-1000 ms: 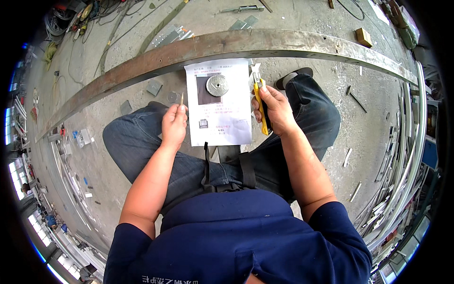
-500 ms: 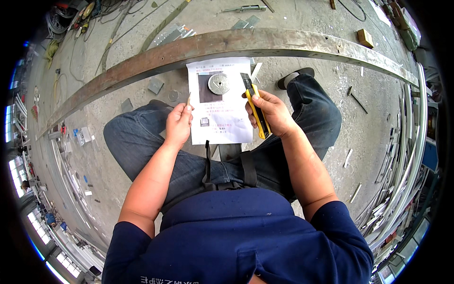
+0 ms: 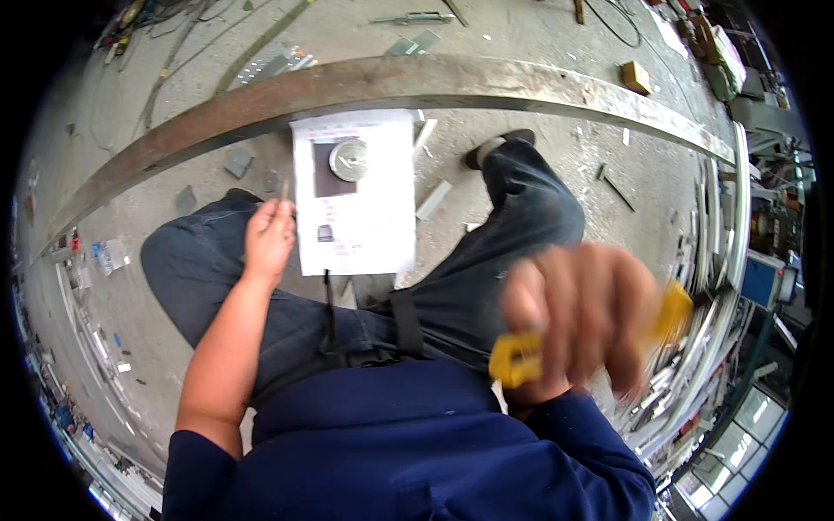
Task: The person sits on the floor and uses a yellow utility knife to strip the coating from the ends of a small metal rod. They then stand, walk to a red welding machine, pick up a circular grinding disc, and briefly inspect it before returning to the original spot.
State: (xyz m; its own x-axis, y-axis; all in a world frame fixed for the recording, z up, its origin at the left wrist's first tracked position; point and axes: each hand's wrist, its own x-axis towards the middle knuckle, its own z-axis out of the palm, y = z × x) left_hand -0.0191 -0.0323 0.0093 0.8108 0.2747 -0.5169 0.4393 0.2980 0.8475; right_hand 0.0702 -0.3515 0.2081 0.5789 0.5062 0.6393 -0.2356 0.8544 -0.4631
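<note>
My left hand [image 3: 270, 236], at the left edge of a printed sheet of paper [image 3: 382, 227], is closed round a thin pencil [image 3: 285, 190] whose end sticks up past the fingers. My right hand [image 3: 586, 313] is raised close to the camera at the right, blurred by motion. Its fingers wrap a yellow utility knife [image 3: 516, 360], and the dark blade end points right. On the upper part of the sheet rests a round silvery disc [image 3: 349, 161], away from both hands.
A long metal beam [image 3: 417, 80] crosses just beyond the sheet. Small metal plates [image 3: 238, 161] and offcuts [image 3: 433, 200] lie on the concrete floor. A hammer [image 3: 616, 186] lies to the right, near long metal strips [image 3: 708, 347]. Farther off stands a wooden block [image 3: 636, 77].
My right hand has lifted the utility knife from beside the sheet up toward the camera and to the right. My left hand still grips the pencil. The whole view has shifted.
</note>
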